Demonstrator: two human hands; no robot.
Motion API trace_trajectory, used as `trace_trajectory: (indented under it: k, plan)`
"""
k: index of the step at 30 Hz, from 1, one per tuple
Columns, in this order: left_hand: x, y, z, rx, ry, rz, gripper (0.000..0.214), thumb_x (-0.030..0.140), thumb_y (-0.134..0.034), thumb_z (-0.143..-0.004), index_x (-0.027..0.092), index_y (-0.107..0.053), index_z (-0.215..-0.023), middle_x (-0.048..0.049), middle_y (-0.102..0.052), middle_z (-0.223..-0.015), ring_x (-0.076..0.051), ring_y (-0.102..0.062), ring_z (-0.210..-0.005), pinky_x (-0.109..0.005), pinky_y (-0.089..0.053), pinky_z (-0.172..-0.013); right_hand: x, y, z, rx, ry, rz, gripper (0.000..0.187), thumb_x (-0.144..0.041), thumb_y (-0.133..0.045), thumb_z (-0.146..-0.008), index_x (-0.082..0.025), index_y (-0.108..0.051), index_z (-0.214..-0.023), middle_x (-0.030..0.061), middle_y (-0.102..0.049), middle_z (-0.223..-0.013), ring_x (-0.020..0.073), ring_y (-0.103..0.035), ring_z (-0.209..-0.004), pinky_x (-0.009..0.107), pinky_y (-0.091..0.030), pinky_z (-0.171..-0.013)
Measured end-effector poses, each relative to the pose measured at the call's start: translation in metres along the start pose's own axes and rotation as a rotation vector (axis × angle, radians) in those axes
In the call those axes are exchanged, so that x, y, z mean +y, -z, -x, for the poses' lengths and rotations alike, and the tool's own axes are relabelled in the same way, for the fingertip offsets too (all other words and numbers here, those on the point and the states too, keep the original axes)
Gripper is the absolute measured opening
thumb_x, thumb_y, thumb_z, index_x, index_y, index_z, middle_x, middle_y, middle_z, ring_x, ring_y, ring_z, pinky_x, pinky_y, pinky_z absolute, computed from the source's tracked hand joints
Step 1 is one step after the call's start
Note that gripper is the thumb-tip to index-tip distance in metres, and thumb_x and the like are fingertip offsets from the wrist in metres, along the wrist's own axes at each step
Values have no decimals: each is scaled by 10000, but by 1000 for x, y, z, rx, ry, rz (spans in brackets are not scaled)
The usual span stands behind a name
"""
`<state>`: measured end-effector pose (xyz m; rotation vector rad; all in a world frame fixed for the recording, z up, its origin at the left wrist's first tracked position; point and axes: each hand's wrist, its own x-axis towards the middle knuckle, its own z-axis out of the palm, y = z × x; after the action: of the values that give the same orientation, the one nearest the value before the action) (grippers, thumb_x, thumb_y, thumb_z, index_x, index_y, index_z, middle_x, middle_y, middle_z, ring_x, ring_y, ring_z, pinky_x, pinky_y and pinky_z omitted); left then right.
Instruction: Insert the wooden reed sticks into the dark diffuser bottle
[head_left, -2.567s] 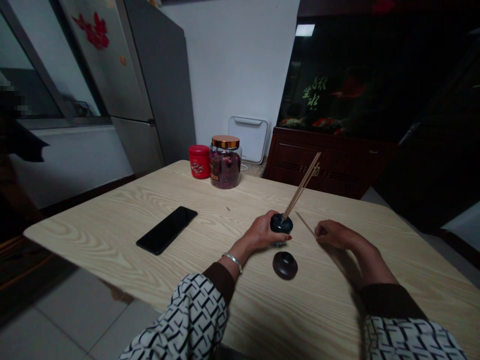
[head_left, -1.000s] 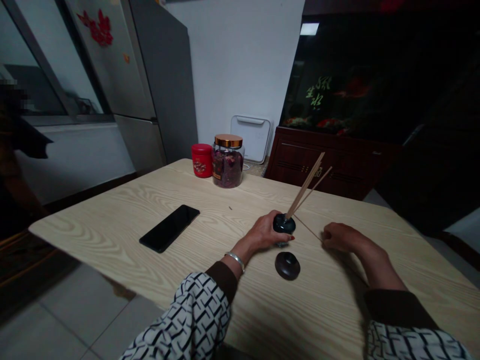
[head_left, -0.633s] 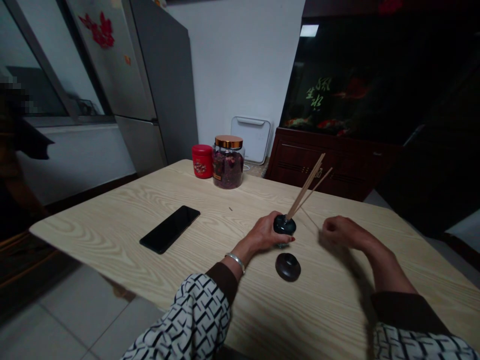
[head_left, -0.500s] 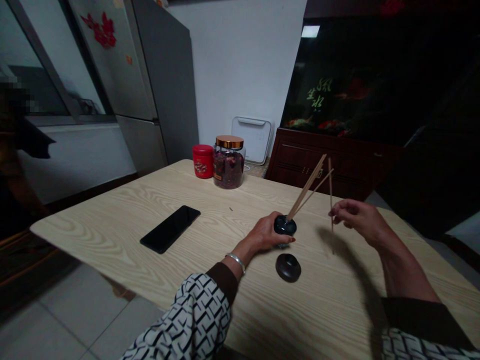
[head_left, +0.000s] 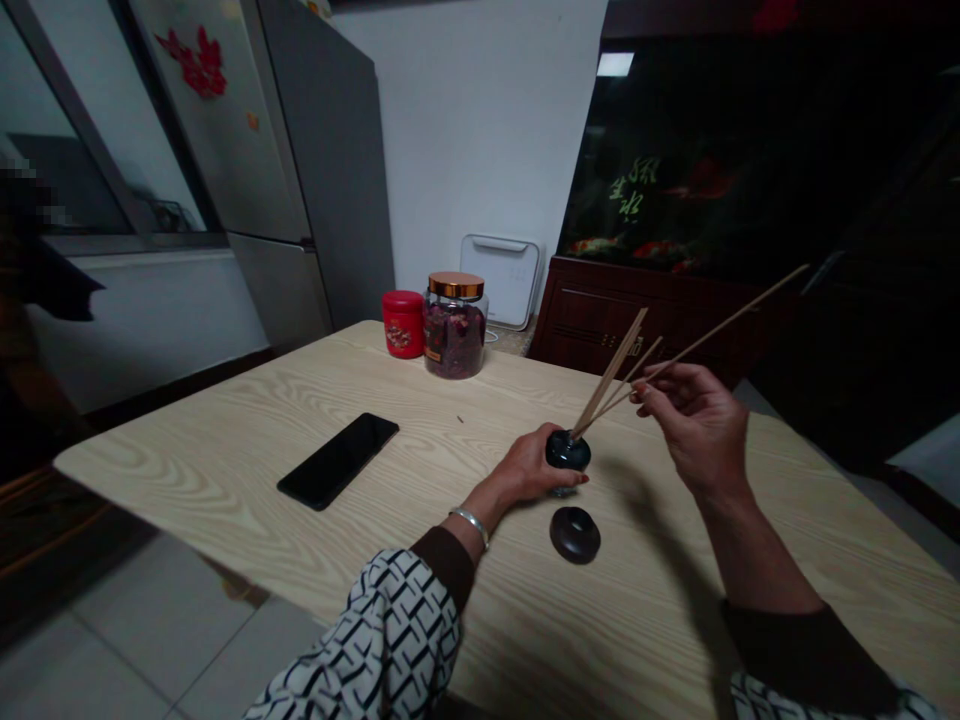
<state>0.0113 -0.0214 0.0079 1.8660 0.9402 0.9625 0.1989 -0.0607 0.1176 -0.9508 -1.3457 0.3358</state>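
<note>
My left hand (head_left: 531, 467) is wrapped round a small dark glass diffuser bottle (head_left: 568, 452) standing on the table. Several thin reed sticks (head_left: 611, 370) lean out of its neck, tilted to the right. Between the thumb and fingers of my right hand (head_left: 694, 415) is one long reed stick (head_left: 735, 315). It slants from upper right down to the bottle's mouth; whether its tip is inside, I cannot tell. A dark round cap (head_left: 575, 535) with a hole in its middle lies just in front of the bottle.
A black phone (head_left: 339, 460) lies on the wooden table (head_left: 225, 430) at the left. Towards the back stand a red canister (head_left: 403, 325) and a glass jar (head_left: 454, 335) with a copper-coloured lid. Behind the table are a fridge (head_left: 330, 150) and a fish tank (head_left: 675, 150).
My right hand has moved left and up towards the bottle. Its reed stick has swung from upright to a slant, with the lower end at the bottle's mouth. My left hand stays put.
</note>
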Motion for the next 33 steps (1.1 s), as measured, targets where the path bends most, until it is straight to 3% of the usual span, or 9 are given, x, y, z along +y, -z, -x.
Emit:
trace_trajectory:
  k: [6, 16, 20, 26, 33]
  plan:
    - [0, -1, 0, 7, 4, -1, 682, 450, -863, -616, 171, -619, -1188, -83, -691, -1011, -232, -638, -924, -348, -517, -795, 11, -10, 9, -123, -85, 94, 267, -356, -763, -780, -197, -658, -966, 32, -685, -844, 153, -643, -699, 289, -552, -599]
    - [0, 1, 1, 10, -23, -24, 622, 458, -842, -639, 181, -620, -1150, -51, -685, -977, -202, -614, -870, -303, -474, -745, 32, -15, 20, -460, -210, 316, 250, -437, -673, -825, -196, -616, -860, 25, -644, -740, 158, -588, -655, 288, -471, -595]
    - [-1, 0, 1, 5, -14, -12, 642, 462, -843, -634, 179, -614, -1163, -52, -683, -978, -199, -614, -869, -293, -471, -743, 38, -8, 17, -563, -241, 370, 327, -480, -689, -805, -196, -601, -940, 21, -629, -767, 170, -583, -684, 306, -469, -630]
    - [-4, -1, -1, -14, 7, 0, 662, 379, -847, -613, 170, -603, -1191, -52, -687, -988, -201, -621, -872, -289, -477, -751, 49, -4, 23, -749, -274, 333, 504, -409, -780, -710, -210, -596, -1136, 79, -653, -1099, 232, -622, -936, 362, -506, -790]
    - [-8, -1, -3, -12, -4, 13, 764, 395, -868, -589, 166, -567, -1253, -74, -688, -1063, -235, -636, -945, -329, -498, -804, 58, -13, 32, -799, -313, 302, 447, -418, -735, -758, -207, -618, -1135, 56, -683, -1035, 247, -618, -953, 381, -485, -841]
